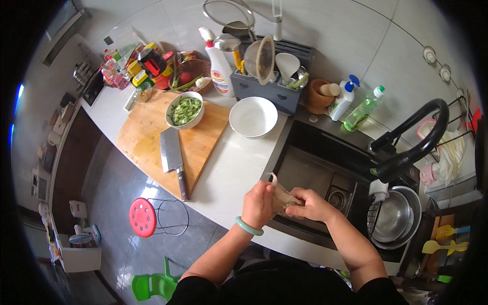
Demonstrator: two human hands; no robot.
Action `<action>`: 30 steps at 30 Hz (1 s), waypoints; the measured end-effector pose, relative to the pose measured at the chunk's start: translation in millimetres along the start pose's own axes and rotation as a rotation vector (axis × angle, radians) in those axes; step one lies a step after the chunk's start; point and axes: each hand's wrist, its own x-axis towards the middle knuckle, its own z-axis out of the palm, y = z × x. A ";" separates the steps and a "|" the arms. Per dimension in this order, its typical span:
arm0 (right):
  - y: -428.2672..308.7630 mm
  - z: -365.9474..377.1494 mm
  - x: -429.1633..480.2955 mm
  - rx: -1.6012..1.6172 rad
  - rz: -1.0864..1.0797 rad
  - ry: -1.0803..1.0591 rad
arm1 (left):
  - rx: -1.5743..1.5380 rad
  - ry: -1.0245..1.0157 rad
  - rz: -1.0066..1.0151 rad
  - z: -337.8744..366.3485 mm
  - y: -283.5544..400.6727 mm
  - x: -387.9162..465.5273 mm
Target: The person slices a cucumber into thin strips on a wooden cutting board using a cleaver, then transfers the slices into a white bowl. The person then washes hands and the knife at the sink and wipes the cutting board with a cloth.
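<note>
A crumpled beige dishcloth (pixel 283 199) is bunched between my two hands over the near left edge of the black sink (pixel 305 152). My left hand (pixel 258 202), with a pale green bangle at the wrist, is closed around its left side, and a small end sticks up above the fist. On the cloth's right side, the thumb and fingers of my right hand (pixel 309 206) pinch it. To the left, a cleaver (pixel 172 152) lies on a wooden cutting board (pixel 211 141), its handle over the board's front edge. A white bowl of shredded green vegetable (pixel 185 110) stands on the board.
Behind my hands is another white bowl (pixel 253 117). A black faucet (pixel 415 141) arches over the sink's right side, near metal basins (pixel 394 217). Along the wall stand a grey utensil holder (pixel 263 91), a spray bottle (pixel 219 72) and a green soap bottle (pixel 364 110). A red stool (pixel 143 217) is below.
</note>
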 end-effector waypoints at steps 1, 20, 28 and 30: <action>0.1 2.7 1.5 0.027 0.034 -0.030 | 0.046 0.012 0.044 -4.1 -0.6 -2.7; 40.4 105.4 76.9 -1.065 -0.385 0.239 | 0.734 -0.264 0.142 -75.0 -98.4 -41.3; 55.8 78.2 123.8 -1.165 -0.120 0.461 | 0.800 -0.410 0.206 -59.5 -127.9 47.7; 54.1 60.9 150.9 -1.187 -0.089 0.533 | 0.822 -0.421 0.191 -51.9 -131.5 87.3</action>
